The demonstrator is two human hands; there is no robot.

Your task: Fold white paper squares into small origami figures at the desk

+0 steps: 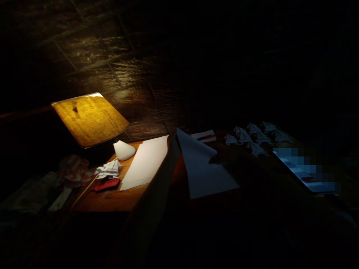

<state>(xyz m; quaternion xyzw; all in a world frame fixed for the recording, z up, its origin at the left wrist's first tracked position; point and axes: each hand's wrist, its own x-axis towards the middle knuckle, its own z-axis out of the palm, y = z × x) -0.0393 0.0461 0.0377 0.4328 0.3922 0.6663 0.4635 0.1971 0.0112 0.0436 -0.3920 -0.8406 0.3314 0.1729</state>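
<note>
A white sheet of paper [206, 172] is held up in front of me, tilted above the table and bent along its top edge. My left hand [174, 141] pinches its upper left corner, with the forearm rising from below. Mostly lost in shadow, my right hand [220, 158] grips the sheet's right side, a dark digit lying over the paper. To the left of my left arm, a stack of white paper [147, 160] lies on the wooden table [103, 200] in the lamplight.
A lamp with a yellow shade [91, 121] and white base [123, 150] stands left. Near it are a folded paper piece [109, 170] and a red object [108, 184]. Several folded paper shapes [254, 138] sit at back right, beside a lit screen [305, 173]. Behind is a tiled wall [112, 67].
</note>
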